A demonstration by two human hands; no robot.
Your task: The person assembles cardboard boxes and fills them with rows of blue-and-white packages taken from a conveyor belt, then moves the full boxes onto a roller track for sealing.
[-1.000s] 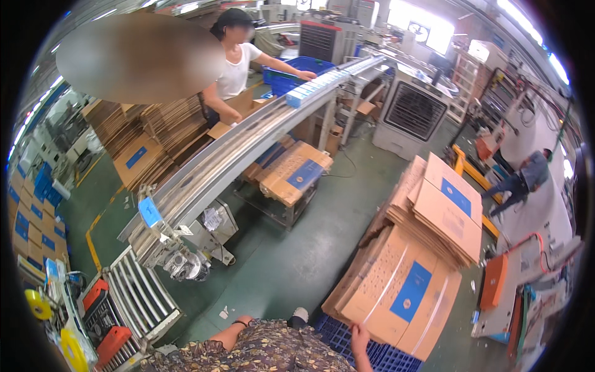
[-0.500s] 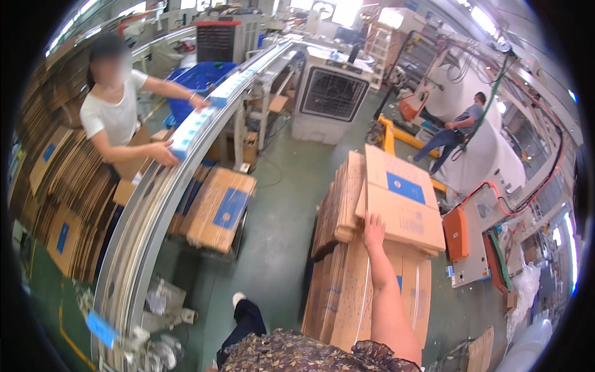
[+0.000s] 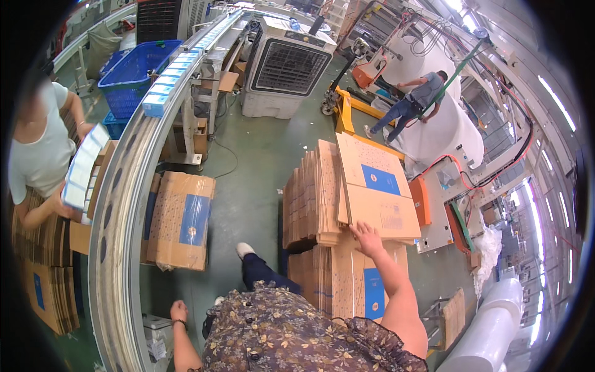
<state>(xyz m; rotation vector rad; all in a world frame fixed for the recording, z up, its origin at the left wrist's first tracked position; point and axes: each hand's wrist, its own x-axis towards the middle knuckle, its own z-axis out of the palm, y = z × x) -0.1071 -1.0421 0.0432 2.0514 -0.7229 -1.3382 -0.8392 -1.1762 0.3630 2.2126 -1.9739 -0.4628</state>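
Note:
My right hand (image 3: 370, 240) reaches forward to the near edge of the top flattened cardboard carton (image 3: 387, 214), its fingers spread and touching the edge. That carton is brown with a blue printed panel and lies on a tall stack of flattened cartons (image 3: 302, 198). Lower in the stack, a carton with another blue panel (image 3: 374, 291) faces me. My left hand (image 3: 178, 311) hangs low at my left side, with a dark band at the wrist. Its fingers are curled in, and nothing shows in them.
Along my left runs a conveyor (image 3: 114, 204) carrying small blue-and-white boxes (image 3: 162, 90). Beyond it, a co-worker holds a row of such boxes (image 3: 83, 167). A taped carton (image 3: 180, 220) stands beside the conveyor. Ahead are an air cooler (image 3: 288, 65), a yellow pallet truck (image 3: 344, 115) and another person (image 3: 412, 102).
My view has swung, and my left hand has come into it. My right hand stays at the top carton's near edge. The co-worker has lifted a row of boxes off the conveyor.

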